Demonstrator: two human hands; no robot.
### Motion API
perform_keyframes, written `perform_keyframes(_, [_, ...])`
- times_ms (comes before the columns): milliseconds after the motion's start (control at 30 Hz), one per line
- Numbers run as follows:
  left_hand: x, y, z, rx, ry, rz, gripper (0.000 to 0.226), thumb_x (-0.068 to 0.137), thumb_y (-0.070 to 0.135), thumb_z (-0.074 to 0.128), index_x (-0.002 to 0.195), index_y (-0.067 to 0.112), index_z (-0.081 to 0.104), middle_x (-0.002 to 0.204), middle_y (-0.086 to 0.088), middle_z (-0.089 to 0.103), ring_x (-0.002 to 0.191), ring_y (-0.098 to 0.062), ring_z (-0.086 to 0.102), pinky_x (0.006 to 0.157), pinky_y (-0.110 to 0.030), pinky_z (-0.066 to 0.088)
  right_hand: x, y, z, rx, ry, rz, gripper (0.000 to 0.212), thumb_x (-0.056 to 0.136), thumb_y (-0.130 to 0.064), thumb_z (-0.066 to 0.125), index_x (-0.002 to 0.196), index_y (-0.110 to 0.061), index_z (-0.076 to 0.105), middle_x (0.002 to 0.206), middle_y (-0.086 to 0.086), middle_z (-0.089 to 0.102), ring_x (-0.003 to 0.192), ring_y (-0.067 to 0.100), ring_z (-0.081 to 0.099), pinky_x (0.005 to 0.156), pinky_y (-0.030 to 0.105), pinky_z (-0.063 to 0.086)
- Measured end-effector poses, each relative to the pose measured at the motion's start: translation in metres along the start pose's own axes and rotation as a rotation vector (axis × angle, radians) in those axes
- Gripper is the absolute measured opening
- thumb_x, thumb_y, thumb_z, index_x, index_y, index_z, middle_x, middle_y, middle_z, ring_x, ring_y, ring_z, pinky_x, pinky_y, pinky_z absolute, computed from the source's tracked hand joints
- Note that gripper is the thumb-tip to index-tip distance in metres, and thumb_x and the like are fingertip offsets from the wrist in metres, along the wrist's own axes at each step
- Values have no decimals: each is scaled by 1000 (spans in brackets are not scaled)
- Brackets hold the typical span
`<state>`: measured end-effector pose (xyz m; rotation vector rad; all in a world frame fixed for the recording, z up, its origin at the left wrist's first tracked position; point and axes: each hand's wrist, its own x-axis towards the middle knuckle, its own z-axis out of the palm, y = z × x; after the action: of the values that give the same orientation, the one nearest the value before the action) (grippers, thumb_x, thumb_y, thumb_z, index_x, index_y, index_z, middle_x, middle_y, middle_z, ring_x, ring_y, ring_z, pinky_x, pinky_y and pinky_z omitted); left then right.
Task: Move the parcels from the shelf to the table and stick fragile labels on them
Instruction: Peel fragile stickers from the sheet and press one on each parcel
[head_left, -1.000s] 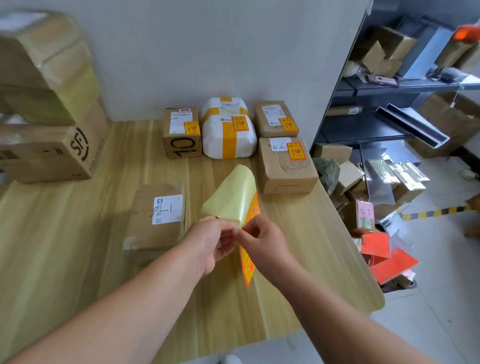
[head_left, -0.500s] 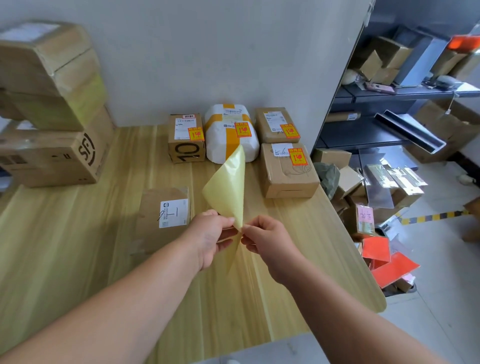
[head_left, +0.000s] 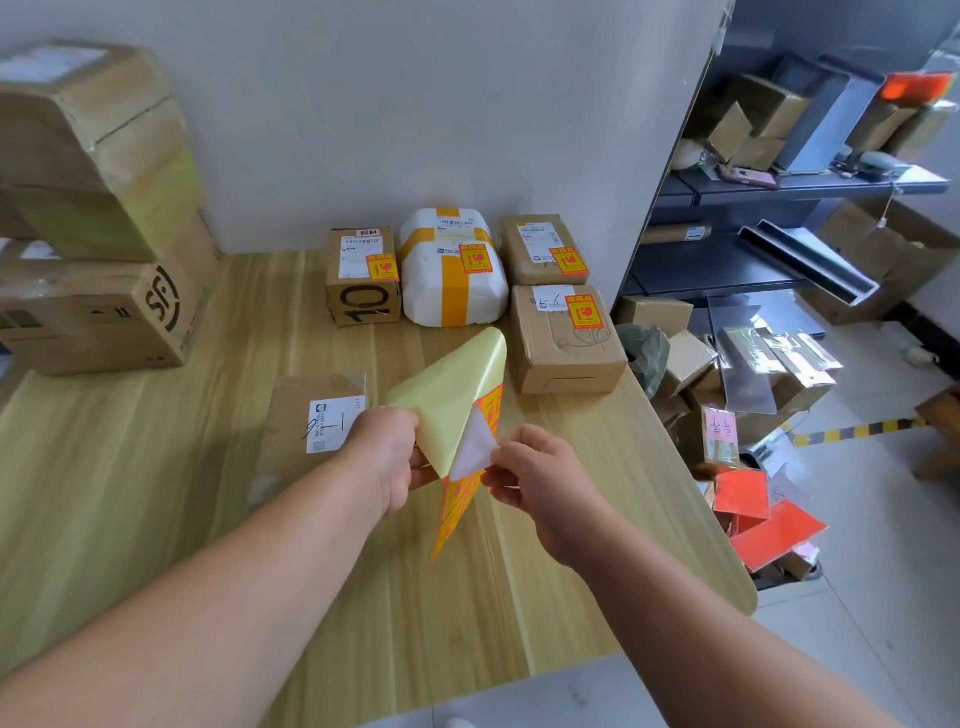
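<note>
Label sheet between both hands

**One head-worn wide view, looking forward and down**

The only camera sits on the person's head and faces forward and down over the wooden surface toward the white wall. Both forearms reach in from the bottom edge, close to the lens. The wide angle bends the edges; the shelf fills the right side, farther off.

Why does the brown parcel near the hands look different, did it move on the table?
No. The brown parcel lies at the same spot beside the left hand, as far from the box marked 10. Only the camera shifted.
</note>
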<state>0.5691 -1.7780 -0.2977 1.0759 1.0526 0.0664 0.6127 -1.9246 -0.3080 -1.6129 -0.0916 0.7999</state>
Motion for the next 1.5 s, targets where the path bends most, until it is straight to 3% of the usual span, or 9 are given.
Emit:
perform_keyframes(200, [-7, 4, -2, 77, -81, -2, 31, 94, 0, 32, 86, 10, 61, 58, -3, 68, 43, -17, 63, 39, -25, 50, 5, -4, -17, 87, 31, 14, 43, 98, -51, 40, 82, -16, 59, 84, 2, 62, 78, 16, 58, 75, 32, 45])
perform_keyframes(367, [-18, 8, -1, 166, -201, -20, 29, 100, 5, 30, 82, 9, 52, 51, -4, 63, 37, -14, 58, 37, -22, 48, 18, -20, -36, -75, 155, -36, 29, 95, -36, 59, 113, -15, 53, 98, -4, 63, 78, -2, 54, 59, 16, 37])
perform_keyframes(467, [-22, 8, 2, 182, -216, -46, 27, 102, 8, 33, 78, 13, 45, 46, -3, 58, 35, -14, 55, 38, -20, 45, 22, -26, -41, -64, 119, 22, 34, 90, -30, 67, 112, -7, 55, 98, 3, 70, 77, 10, 65, 61, 23, 49])
perform_keyframes(567, [-13, 5, 2, 226, -121, -6, 13, 97, 20, 49, 105, 10, 52, 80, -10, 67, 64, -21, 65, 64, -32, 55, 27, -24, -44, -70, 136, 21, 30, 89, -22, 69, 106, 0, 58, 91, 13, 72, 78, 23, 71, 79, 45, 59])
perform_keyframes(633, [-4, 0, -1, 366, -8, 77, 55, 89, 39, 57, 135, 16, 40, 123, -8, 59, 106, -28, 61, 93, -42, 48, 27, -23, -45, -73, 140, 24, 22, 90, -21, 68, 97, -4, 55, 88, 16, 71, 74, 25, 72, 78, 47, 59])
perform_keyframes(700, [-5, -3, -3, 556, 185, 327, 57, 91, 47, 51, 139, 19, 39, 136, -5, 48, 124, -27, 47, 103, -41, 39, 26, -22, -44, -78, 150, 30, 20, 91, -22, 67, 100, -7, 56, 90, 18, 71, 72, 24, 73, 76, 46, 60])
perform_keyframes(800, [-15, -5, -6, 886, 257, 781, 56, 87, 60, 36, 120, 21, 60, 119, -3, 58, 117, -25, 46, 99, -39, 36, 26, -20, -43, -81, 155, 25, 22, 92, -22, 66, 101, -4, 56, 96, 19, 72, 75, 24, 73, 73, 42, 61])
perform_keyframes(933, [-16, -11, -5, 1310, 195, 883, 35, 86, 52, 56, 112, 30, 65, 107, 7, 61, 111, -19, 45, 95, -33, 23, 26, -17, -41, -101, 155, 17, 20, 92, -25, 66, 93, -9, 54, 96, 19, 72, 77, 24, 73, 79, 45, 60])
perform_keyframes(1500, [-19, -15, -9, 1200, 135, 1020, 6, 83, 20, 68, 78, 23, 69, 83, 7, 60, 93, -22, 50, 86, -35, 31, 35, -11, -46, -103, 191, 123, 31, 93, -30, 63, 114, -8, 55, 88, 11, 72, 69, 20, 73, 54, 28, 56])
